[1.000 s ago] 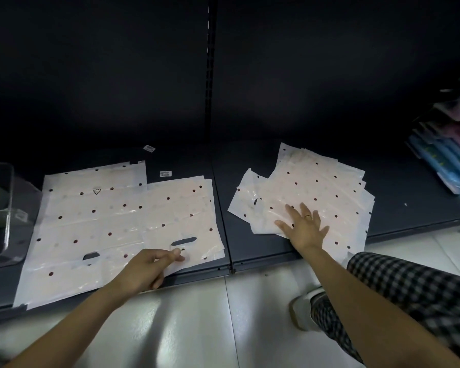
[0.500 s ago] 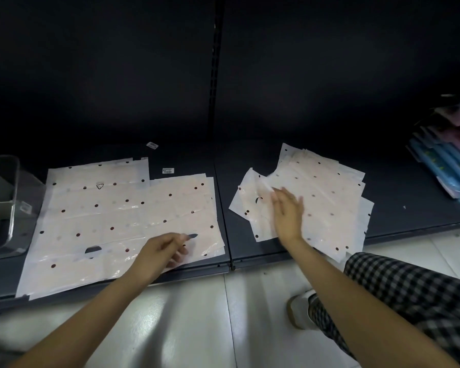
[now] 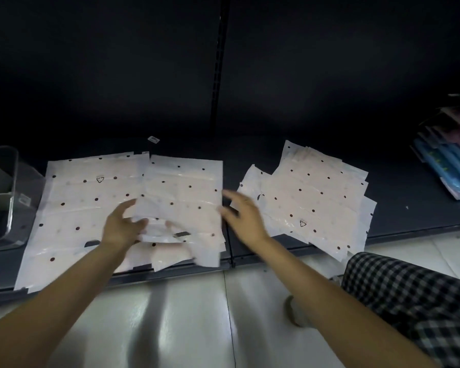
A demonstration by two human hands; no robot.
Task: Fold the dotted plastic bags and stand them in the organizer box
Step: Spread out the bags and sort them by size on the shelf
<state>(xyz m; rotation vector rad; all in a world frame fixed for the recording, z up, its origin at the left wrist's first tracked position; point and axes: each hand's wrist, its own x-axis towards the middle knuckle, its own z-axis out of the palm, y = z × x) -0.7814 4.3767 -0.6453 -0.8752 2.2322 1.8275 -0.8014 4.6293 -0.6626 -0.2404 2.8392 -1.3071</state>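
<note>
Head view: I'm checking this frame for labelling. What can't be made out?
- Organizer box: cut off by the left edge; its contents are unclear.
- Right hand: motion-blurred, so any contact with the bag is uncertain.
- Left hand: fingers hidden under the lifted bag.

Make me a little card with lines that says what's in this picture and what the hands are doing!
place: dark shelf above a pale tiled floor
left bags: dotted plastic bags spread flat
top bag: near edge lifted and folding back
left hand: holds that lifted edge
right hand: blurred, above the gap between the piles, holds nothing
right pile: loose stack of dotted bags
organizer box: clear, far left, no bags visible inside
</note>
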